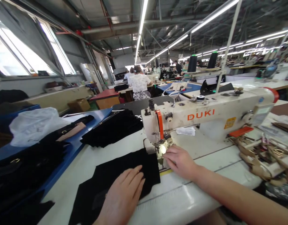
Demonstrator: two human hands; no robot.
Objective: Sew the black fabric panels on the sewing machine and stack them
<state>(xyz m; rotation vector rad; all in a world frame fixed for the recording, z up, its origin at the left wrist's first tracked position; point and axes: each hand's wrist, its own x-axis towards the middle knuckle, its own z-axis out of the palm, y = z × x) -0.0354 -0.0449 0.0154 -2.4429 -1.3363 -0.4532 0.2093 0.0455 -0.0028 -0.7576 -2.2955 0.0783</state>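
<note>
A black fabric piece (116, 175) lies flat on the white sewing table, its right edge beside the needle area of a white sewing machine (219, 114). My left hand (125, 193) rests palm down on the fabric, fingers stretched out and holding nothing. Close to the lit needle area, my right hand (179, 161) has its fingers pressed together at the right of the presser foot. What those fingertips hold, if anything, is too small to make out.
Stacked black fabric (113, 128) sits behind the piece. On the left are a blue board (57, 168) with dark items and a plastic bag (38, 126). A tray (275, 165) with straps stands right. People work farther back.
</note>
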